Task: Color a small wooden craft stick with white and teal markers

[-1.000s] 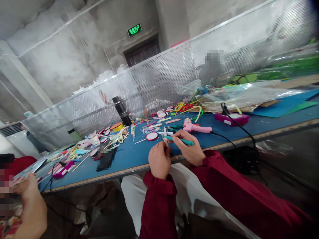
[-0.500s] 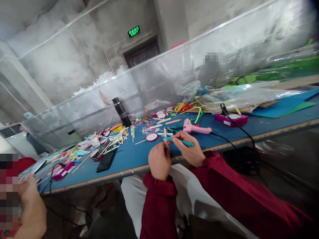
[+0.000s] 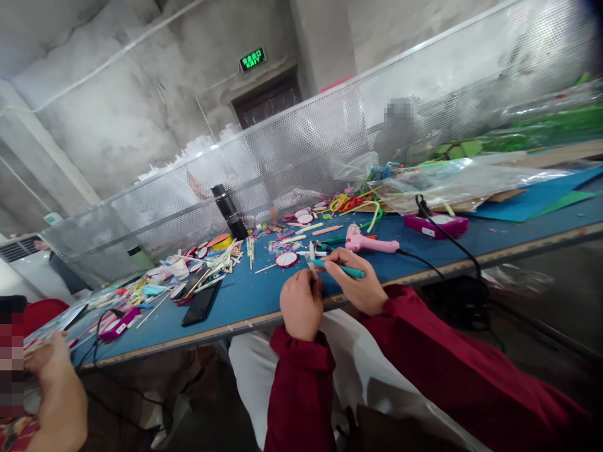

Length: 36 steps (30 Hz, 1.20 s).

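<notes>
My right hand (image 3: 357, 280) is closed around a teal pen (image 3: 352, 270), whose tip points left. My left hand (image 3: 300, 304) is closed at the table's front edge, pinching a small pale strip (image 3: 313, 269). The pen's tip is by the strip; whether they touch I cannot tell. Just beyond my hands, a pink glue gun (image 3: 374, 242) lies on its side with its cord running right. A round white disc with a red rim (image 3: 286, 259) lies left of the strip, beside a thin white stick (image 3: 266, 269).
A black phone (image 3: 201, 306) and a heap of sticks and craft scraps (image 3: 179, 270) lie to the left. A black bottle (image 3: 229, 212) stands behind. Magenta boxes (image 3: 436, 227) with cables sit on the blue table. A co-worker's arm (image 3: 61, 389) reaches in at far left.
My hands, the pen and the strip keep almost the same position. At far left the co-worker has shifted slightly, and the view has moved a little.
</notes>
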Each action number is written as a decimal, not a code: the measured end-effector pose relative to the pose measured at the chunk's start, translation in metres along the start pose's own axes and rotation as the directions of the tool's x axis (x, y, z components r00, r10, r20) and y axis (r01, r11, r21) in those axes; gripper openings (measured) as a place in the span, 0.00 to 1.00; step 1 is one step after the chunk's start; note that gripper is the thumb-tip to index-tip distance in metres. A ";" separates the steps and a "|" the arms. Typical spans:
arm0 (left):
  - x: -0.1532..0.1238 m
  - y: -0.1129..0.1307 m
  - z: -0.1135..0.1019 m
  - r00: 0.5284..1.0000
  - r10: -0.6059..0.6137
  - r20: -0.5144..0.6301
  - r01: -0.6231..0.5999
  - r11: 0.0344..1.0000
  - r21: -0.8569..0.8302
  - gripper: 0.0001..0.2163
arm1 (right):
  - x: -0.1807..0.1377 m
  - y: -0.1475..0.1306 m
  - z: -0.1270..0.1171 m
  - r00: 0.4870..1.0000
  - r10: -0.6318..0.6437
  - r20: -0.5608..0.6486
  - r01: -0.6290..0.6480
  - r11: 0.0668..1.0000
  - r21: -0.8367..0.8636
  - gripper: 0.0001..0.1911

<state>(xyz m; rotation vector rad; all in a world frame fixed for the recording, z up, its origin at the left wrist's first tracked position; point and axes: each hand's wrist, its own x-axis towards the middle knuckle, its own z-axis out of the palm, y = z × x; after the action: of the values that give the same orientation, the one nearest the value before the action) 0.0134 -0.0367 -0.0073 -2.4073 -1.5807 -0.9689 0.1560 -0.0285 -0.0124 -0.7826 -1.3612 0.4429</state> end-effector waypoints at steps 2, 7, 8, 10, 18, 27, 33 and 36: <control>0.000 0.000 0.001 1.000 -0.001 -0.001 0.001 1.000 -0.002 0.03 | 0.000 -0.001 0.000 1.000 -0.005 -0.008 0.005 1.000 -0.004 0.08; 0.000 0.000 0.001 1.000 -0.005 0.002 0.005 1.000 0.010 0.04 | -0.001 -0.002 0.001 0.999 -0.007 -0.051 0.007 1.000 -0.002 0.08; 0.000 0.000 0.001 1.000 -0.006 0.003 0.006 1.000 0.015 0.04 | -0.001 -0.002 0.001 0.998 -0.008 -0.059 0.008 1.000 -0.007 0.07; 0.000 0.000 0.001 1.000 -0.006 0.001 0.006 1.000 0.020 0.04 | -0.001 -0.003 0.001 0.998 -0.011 -0.069 0.010 1.000 -0.016 0.07; 0.000 0.000 0.001 1.000 -0.001 -0.009 0.001 1.000 0.015 0.04 | -0.002 -0.002 0.001 0.997 -0.008 -0.076 0.008 1.000 0.005 0.07; -0.001 0.000 0.003 1.000 -0.002 -0.025 0.002 1.000 0.007 0.04 | -0.001 -0.001 0.002 0.997 -0.005 -0.073 0.004 1.000 -0.013 0.07; -0.001 -0.001 0.004 0.999 0.008 -0.043 -0.007 1.000 0.008 0.04 | -0.002 -0.002 0.001 0.999 -0.009 -0.051 0.009 1.000 0.001 0.08; -0.001 -0.001 0.004 0.999 0.008 -0.041 -0.008 1.000 0.009 0.03 | -0.002 -0.002 0.000 0.998 -0.016 -0.067 0.014 0.999 -0.029 0.08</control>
<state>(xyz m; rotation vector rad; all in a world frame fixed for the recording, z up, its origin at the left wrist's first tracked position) 0.0140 -0.0353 -0.0109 -2.3705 -1.5574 -1.0007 0.1550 -0.0311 -0.0126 -0.8035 -1.3118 0.3830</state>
